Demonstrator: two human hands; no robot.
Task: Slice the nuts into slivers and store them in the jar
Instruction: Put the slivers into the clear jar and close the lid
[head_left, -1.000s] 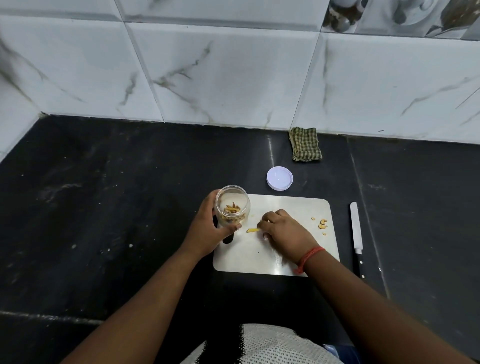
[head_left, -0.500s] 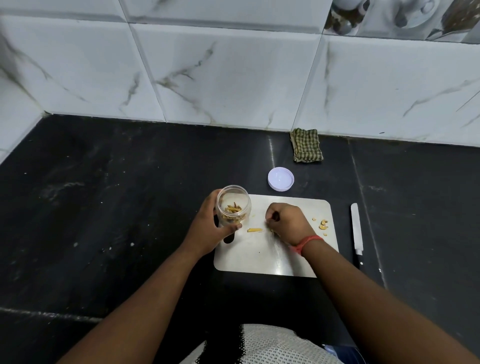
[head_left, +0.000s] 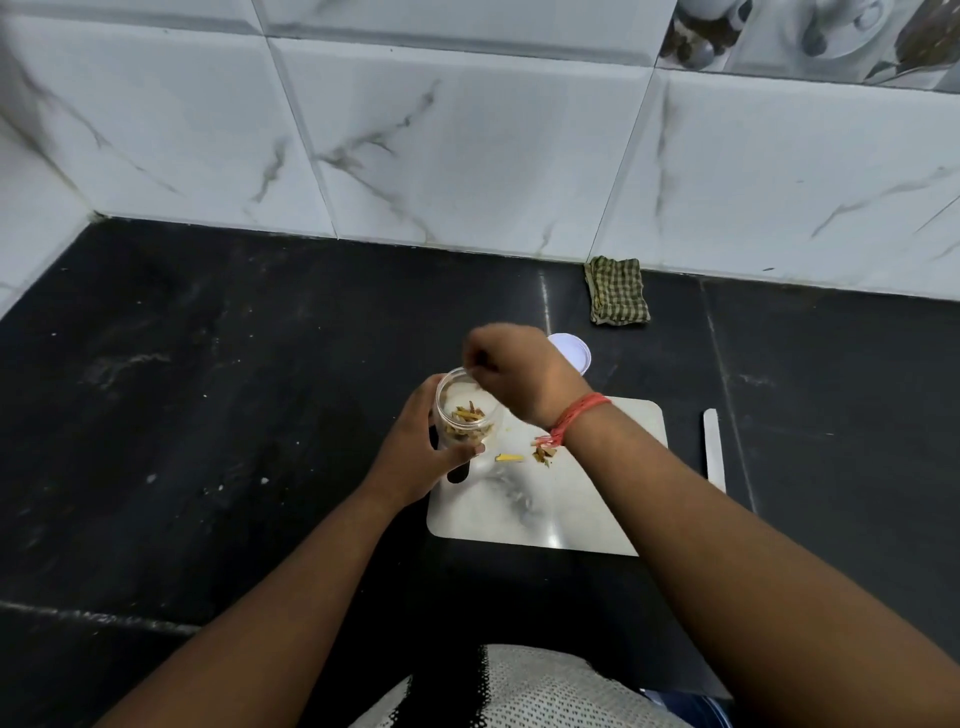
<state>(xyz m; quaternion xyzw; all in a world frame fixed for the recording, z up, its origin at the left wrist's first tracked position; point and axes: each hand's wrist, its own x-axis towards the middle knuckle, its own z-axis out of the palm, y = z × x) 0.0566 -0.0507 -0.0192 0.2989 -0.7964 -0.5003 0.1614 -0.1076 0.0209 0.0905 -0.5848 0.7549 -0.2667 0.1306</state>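
1. nearest: both forearms reach in over the near edge of the black counter (head_left: 156, 415). a white mesh garment shows at the bottom of the frame.
2. white cutting board (head_left: 545, 509) lies flat on the counter. one yellow sliver (head_left: 510, 458) and a small pile of nut slivers (head_left: 543, 455) sit on it just right of the jar, partly behind the right wrist.
3. left hand (head_left: 415, 457) grips the clear jar (head_left: 465, 415) round its side, thumb across the front. the jar is upright at the board's left edge, lid off, with a shallow layer of slivers inside.
4. right hand (head_left: 519, 374) hangs over the jar mouth, fingers curled and bunched toward the rim. blurred, so i cannot tell whether it is pinching slivers or has nothing in it.
5. knife (head_left: 712, 447) lies on the counter just right of the board, untouched.
6. white lid (head_left: 576, 353) sits behind the board, partly hidden by the right hand. folded green checked cloth (head_left: 617, 292) lies further back, at the tiled wall.
7. judgement: transfer step, partly done.
8. risks: narrow mouth, so slivers dropped off-centre would land on the dark counter. the right wrist passes low over the pile and could scatter it. knocking the rim could tip the jar if the left grip is loose.
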